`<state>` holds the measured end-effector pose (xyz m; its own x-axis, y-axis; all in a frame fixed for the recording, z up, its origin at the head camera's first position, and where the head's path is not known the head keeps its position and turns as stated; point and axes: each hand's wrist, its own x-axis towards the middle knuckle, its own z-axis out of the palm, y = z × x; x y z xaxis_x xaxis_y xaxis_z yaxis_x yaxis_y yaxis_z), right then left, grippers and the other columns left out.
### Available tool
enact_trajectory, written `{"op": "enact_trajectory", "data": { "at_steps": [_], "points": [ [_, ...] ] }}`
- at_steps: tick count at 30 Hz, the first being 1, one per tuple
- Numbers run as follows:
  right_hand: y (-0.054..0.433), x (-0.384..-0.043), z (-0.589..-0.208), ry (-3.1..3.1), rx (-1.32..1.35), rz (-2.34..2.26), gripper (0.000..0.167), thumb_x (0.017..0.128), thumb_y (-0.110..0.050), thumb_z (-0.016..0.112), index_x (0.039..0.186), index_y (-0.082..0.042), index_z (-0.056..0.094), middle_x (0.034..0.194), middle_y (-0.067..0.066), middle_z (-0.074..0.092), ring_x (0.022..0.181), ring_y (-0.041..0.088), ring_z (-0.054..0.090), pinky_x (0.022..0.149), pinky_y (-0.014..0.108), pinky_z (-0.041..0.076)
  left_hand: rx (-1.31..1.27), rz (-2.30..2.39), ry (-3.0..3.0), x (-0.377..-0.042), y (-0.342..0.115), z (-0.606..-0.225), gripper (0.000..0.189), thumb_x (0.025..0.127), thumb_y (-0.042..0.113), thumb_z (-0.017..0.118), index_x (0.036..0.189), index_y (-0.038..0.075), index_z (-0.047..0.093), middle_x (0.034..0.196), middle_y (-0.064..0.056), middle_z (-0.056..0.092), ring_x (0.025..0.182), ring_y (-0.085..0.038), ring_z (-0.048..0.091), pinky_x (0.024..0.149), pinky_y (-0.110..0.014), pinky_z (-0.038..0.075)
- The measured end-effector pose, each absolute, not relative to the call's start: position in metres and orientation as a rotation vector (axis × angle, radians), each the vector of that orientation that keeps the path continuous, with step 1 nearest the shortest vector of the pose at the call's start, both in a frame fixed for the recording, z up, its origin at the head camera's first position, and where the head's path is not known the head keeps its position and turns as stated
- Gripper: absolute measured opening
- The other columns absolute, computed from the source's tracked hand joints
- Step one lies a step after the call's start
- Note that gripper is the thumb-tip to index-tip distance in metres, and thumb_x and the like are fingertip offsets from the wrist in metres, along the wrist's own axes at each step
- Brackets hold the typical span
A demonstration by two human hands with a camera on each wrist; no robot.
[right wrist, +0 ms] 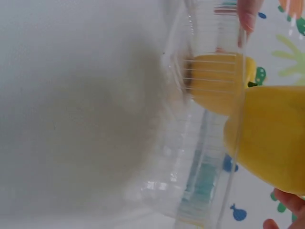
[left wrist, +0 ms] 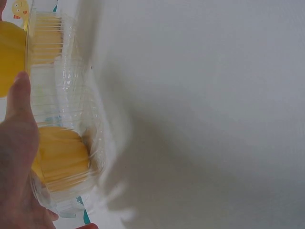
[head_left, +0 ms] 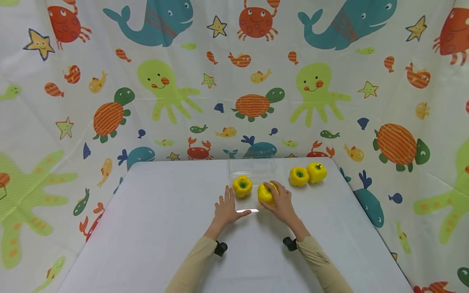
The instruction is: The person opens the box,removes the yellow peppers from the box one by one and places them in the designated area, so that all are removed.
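A clear plastic container (head_left: 247,211) lies on the table, its hinged lid (head_left: 253,167) folded back behind it. One yellow bell pepper (head_left: 242,186) sits in its left part, visible through the ribbed wall in the left wrist view (left wrist: 62,157). My right hand (head_left: 281,203) grips a second yellow bell pepper (head_left: 265,193) at the container's right part; in the right wrist view this pepper (right wrist: 274,138) stands partly above the rim. My left hand (head_left: 226,209) rests spread at the container's front left corner, thumb against the rim and fingers along the side.
Two more yellow bell peppers, a nearer one (head_left: 299,176) and one beside it (head_left: 316,173), stand at the back right of the white table (head_left: 165,228). Behind the table hangs a curtain (head_left: 220,73) printed with sea animals.
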<state>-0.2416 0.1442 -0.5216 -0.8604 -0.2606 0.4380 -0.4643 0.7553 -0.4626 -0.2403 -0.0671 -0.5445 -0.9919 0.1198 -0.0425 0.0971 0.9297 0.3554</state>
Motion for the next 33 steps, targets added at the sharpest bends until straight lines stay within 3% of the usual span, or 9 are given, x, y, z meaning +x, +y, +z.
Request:
{"op": "enact_trajectory", "data": {
  "at_steps": [10,23,33],
  "points": [
    [0.161,-0.236,-0.509,-2.548,0.545,0.812,0.062,0.075,-0.029,0.070,0.128,-0.018,0.040,0.129,0.014,0.037,0.116,0.032,0.037,0.087,0.049,0.025,0.150,0.522,3.028,-0.241,-0.066,-0.544,0.113,0.066,0.073,0.054,0.142,0.000,0.012,0.151,-0.015,0.005,0.122,-0.046,0.034,0.093,-0.059,0.033],
    [0.184,-0.228,-0.502,-2.491,0.473,0.824,0.078,0.071,-0.025,0.074,0.133,-0.010,0.031,0.130,0.016,0.040,0.115,0.031,0.038,0.084,0.046,0.022,0.155,0.522,3.011,-0.241,-0.066,-0.543,0.112,0.067,0.071,0.054,0.142,0.000,0.011,0.151,-0.015,0.004,0.123,-0.046,0.033,0.094,-0.060,0.032],
    [0.198,-0.224,-0.499,-2.476,0.427,0.780,0.074,0.069,-0.024,0.075,0.129,-0.005,0.037,0.130,0.017,0.038,0.116,0.034,0.035,0.084,0.050,0.024,0.164,0.547,3.003,-0.240,-0.067,-0.542,0.112,0.067,0.071,0.055,0.142,0.000,0.011,0.151,-0.015,0.003,0.124,-0.047,0.032,0.094,-0.061,0.031]
  ]
}}
